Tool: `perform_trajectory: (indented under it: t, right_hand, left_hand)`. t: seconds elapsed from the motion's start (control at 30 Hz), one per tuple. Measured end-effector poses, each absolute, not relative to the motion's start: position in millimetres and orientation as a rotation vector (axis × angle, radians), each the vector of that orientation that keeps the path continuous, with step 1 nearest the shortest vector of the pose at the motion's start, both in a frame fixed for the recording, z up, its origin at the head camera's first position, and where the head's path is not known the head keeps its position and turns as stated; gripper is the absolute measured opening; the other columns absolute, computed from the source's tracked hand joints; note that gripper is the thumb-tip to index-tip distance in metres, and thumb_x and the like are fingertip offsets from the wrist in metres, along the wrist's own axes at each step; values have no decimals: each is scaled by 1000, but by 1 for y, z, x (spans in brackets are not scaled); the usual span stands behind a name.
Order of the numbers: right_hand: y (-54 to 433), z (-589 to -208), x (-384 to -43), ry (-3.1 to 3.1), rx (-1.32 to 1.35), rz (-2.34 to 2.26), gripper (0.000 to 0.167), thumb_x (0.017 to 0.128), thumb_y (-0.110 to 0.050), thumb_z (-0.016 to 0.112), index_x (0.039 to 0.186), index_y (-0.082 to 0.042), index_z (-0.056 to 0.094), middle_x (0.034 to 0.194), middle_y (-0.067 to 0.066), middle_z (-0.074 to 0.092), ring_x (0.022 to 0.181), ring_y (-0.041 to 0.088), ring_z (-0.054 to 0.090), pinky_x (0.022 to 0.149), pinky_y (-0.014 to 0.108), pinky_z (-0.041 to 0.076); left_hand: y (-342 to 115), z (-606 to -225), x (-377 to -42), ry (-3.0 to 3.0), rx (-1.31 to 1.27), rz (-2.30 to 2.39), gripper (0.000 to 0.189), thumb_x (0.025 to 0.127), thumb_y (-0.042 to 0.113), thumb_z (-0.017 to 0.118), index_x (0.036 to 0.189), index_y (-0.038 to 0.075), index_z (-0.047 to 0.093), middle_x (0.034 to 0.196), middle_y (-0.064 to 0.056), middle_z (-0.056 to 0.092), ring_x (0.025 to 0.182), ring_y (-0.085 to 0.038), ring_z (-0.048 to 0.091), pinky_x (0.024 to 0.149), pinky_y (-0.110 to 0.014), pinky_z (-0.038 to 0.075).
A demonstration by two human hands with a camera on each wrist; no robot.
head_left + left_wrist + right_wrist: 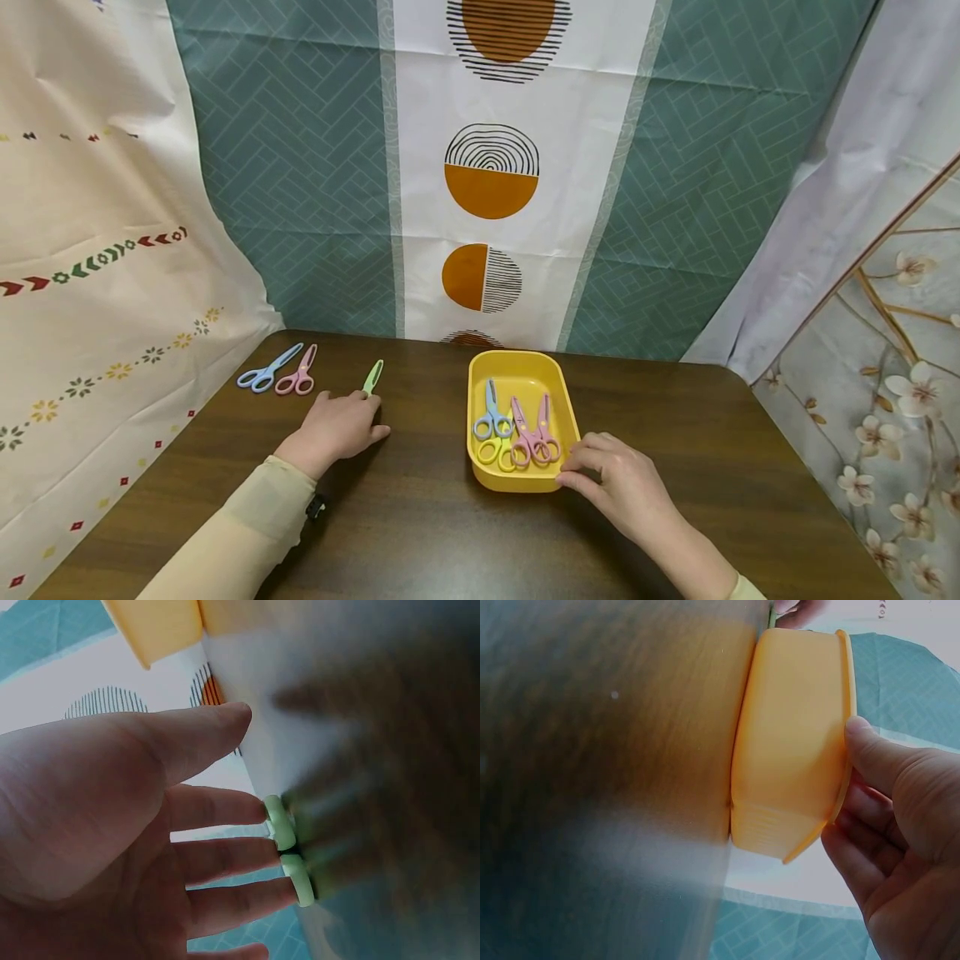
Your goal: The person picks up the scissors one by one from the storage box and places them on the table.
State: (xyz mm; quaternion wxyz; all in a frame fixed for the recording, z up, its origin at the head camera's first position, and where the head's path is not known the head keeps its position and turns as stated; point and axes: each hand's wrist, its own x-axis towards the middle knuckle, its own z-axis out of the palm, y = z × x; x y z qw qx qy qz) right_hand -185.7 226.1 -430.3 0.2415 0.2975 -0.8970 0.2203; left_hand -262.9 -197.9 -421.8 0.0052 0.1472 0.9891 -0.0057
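My left hand (337, 429) reaches over a pair of green scissors (373, 377) on the table. Its fingers (232, 859) are fairly straight in the left wrist view, with fingertips on the green handle loops (281, 823) and the thumb held apart. In the head view that hand hides the handles, so only the blade end shows. My right hand (626, 483) pinches the near right rim of a yellow tray (517, 482) between thumb and fingers. Inside lie blue scissors (492, 417), yellow scissors (489, 451) and two pairs of pink scissors (521, 433), partly overlapping.
At the table's far left lie blue scissors (270, 369) and pink scissors (303, 371) side by side. The dark wooden table (420, 533) backs onto a patterned curtain (300, 167), with more cloth hanging on both sides.
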Motion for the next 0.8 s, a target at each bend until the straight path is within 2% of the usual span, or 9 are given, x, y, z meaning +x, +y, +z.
perform_trajectory:
  t: [0.1, 0.4, 0.63, 0.8]
  right_hand:
    - [227, -431, -186, -2461, 813, 604, 24, 78, -25, 101, 88, -32, 80, 91, -26, 63, 85, -2, 57, 73, 25, 56]
    - [226, -430, -185, -2481, 805, 607, 23, 79, -25, 100, 88, -32, 80, 92, -26, 63, 86, -2, 57, 74, 25, 57]
    - [226, -430, -186, -2485, 801, 612, 23, 79, -25, 100, 88, -32, 80, 92, -27, 63, 86, -2, 57, 73, 25, 57]
    - [227, -430, -186, -2515, 785, 614, 22, 79, -26, 100, 88, -32, 80, 92, -27, 63, 86, -2, 57, 74, 26, 57]
  left_hand:
    - [-203, -421, -268, 3090, 465, -4, 44, 104, 41, 77, 125, 3, 70, 118, -20, 72, 112, -43, 73, 98, -72, 48]
    - [-218, -417, -278, 3069, 443, 33, 52, 104, 40, 76, 136, -1, 68, 127, -25, 69, 122, -46, 70, 105, -77, 44]
    - [-228, -419, -284, 3074, 369, 34, 51, 105, 40, 74, 135, -1, 67, 130, -28, 67, 124, -46, 68, 102, -73, 43]
    - [-232, -420, -286, 3091, 346, 33, 52, 105, 41, 73, 135, -1, 67, 132, -30, 66, 127, -47, 66, 108, -76, 38]
